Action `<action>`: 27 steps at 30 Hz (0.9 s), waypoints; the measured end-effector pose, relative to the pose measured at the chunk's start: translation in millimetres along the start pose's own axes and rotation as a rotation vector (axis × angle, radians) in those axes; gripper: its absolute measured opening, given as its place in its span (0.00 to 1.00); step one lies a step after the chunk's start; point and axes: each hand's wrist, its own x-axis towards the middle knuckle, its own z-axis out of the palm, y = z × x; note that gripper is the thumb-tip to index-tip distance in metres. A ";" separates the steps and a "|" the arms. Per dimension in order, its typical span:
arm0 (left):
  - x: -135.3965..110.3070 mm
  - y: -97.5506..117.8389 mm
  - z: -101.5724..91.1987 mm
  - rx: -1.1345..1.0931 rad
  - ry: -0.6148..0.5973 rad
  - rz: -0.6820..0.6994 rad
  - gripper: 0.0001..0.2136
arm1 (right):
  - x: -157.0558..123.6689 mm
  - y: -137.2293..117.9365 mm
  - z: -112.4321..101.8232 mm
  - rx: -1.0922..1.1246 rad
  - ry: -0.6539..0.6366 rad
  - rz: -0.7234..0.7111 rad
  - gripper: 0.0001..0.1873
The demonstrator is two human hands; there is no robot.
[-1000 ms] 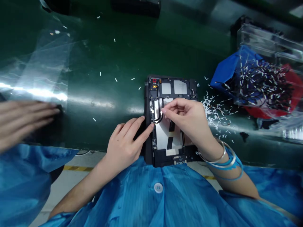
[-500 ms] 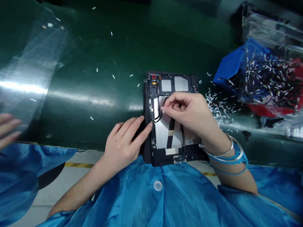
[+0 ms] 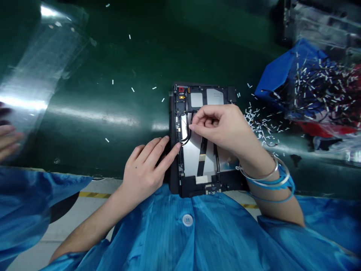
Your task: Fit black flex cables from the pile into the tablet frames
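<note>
An opened tablet (image 3: 191,165) lies in front of me, its silver inner plate, circuit board and flat ribbon cables exposed. Thumb and forefinger of my right hand (image 3: 221,122) pinch a thin black cable (image 3: 188,136) over the left part of the plate. The cable curves down to the board along the tablet's left side. My left hand (image 3: 148,163) has its fingers stretched out; the index fingertip presses by the cable's lower end, and the other fingertips rest at the tablet's left edge. Part of the silver plate is hidden under my right hand.
On the right, a blue bin (image 3: 275,77) stands beside a heap of black cables (image 3: 321,90) with white tags. Small white scraps (image 3: 258,126) litter the green table (image 3: 135,64). Clear plastic film (image 3: 36,71) lies at left, near another person's hand (image 3: 9,141).
My right hand has shifted slightly left and up with the cable, whose loop now lies closer to the board. The left index finger stays at the cable's end. The view moved a little.
</note>
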 end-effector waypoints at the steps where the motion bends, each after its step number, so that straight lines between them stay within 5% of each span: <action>1: -0.4 -0.3 -0.2 0.011 -0.006 0.006 0.20 | 0.1 -0.5 0.0 -0.014 0.000 0.003 0.04; 27: 4.0 -2.7 -1.4 0.044 -0.032 0.023 0.18 | 1.7 0.5 -1.6 -0.082 -0.028 -0.034 0.05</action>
